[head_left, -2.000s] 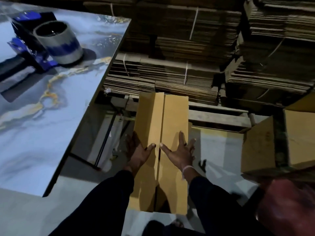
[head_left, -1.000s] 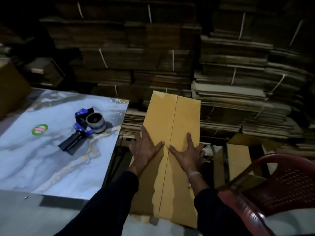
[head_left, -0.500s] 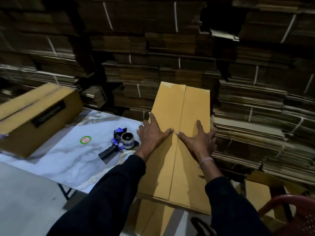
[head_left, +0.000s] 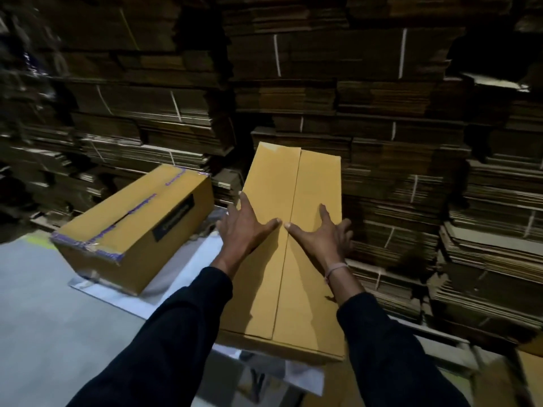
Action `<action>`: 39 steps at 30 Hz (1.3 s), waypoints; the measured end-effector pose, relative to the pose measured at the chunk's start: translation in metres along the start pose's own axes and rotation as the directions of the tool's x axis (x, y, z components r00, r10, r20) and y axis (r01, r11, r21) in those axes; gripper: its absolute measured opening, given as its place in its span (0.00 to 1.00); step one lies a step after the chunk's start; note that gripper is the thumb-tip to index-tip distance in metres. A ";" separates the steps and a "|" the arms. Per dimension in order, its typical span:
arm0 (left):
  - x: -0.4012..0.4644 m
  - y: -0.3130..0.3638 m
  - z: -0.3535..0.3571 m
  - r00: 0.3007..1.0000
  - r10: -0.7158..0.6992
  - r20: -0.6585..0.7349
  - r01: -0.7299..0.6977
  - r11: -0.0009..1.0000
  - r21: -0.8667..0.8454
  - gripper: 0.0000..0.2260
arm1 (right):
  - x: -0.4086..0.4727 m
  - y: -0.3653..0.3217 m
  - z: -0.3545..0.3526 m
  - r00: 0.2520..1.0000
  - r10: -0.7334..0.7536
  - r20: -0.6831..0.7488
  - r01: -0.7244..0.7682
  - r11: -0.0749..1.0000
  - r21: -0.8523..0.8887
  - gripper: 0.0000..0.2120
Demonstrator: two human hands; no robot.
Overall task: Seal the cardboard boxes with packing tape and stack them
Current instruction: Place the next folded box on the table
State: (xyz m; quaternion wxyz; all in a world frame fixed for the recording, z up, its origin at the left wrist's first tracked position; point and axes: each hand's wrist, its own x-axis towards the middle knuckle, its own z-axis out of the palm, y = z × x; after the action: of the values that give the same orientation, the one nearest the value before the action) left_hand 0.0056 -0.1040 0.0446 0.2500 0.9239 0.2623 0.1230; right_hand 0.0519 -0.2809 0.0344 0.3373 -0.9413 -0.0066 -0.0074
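A long tan cardboard box (head_left: 279, 177) with its two top flaps meeting along an untaped centre seam is held in front of me, over the right end of the table. My left hand (head_left: 244, 227) lies spread on the left flap, fingers over the left edge. On the right flap my right hand (head_left: 320, 239) is spread the same way, fingers over the right edge; the thumbs nearly touch at the seam. A second box (head_left: 132, 218), sealed with purple-printed tape along its seam and end, lies on the white marbled table (head_left: 191, 265) to the left. No tape dispenser is visible.
Tall bundles of flattened, strapped cardboard (head_left: 323, 83) fill the whole background close behind the table. Part of another tan box (head_left: 529, 374) shows at the lower right. Grey floor (head_left: 44, 333) lies at the lower left.
The untaped box has come up from the floor beside the table to table height, both hands staying on its flaps. The view swung left and up; the taped box came into sight, the dispenser went out.
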 end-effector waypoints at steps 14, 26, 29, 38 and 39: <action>0.079 -0.223 -0.062 0.990 -0.083 0.113 0.069 0.990 0.125 0.56 | -0.047 -0.143 0.190 0.986 0.065 0.152 -0.066 0.998 -0.002 0.54; 0.135 -0.270 0.009 0.938 -0.066 0.341 0.041 0.996 0.080 0.57 | 0.003 -0.117 0.266 0.961 0.195 0.195 -0.180 0.979 -0.091 0.57; 0.155 -0.266 0.027 0.917 -0.046 0.396 0.028 0.998 0.051 0.57 | 0.028 -0.110 0.273 0.954 0.229 0.194 -0.207 0.970 -0.126 0.56; 0.224 -0.237 0.059 0.908 0.022 0.419 -0.070 0.993 0.099 0.53 | 0.105 -0.107 0.276 0.957 0.240 0.164 -0.204 0.957 -0.208 0.56; 0.229 -0.236 0.061 0.905 0.026 0.425 -0.077 0.992 0.103 0.53 | 0.110 -0.107 0.276 0.957 0.239 0.164 -0.201 0.955 -0.217 0.56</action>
State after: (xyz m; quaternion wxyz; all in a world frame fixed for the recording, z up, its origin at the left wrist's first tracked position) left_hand 0.1185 0.1708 -0.1094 0.2428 0.9482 0.1843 -0.0892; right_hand 0.1630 -0.0217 -0.1088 0.2384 -0.9615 0.0677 0.1191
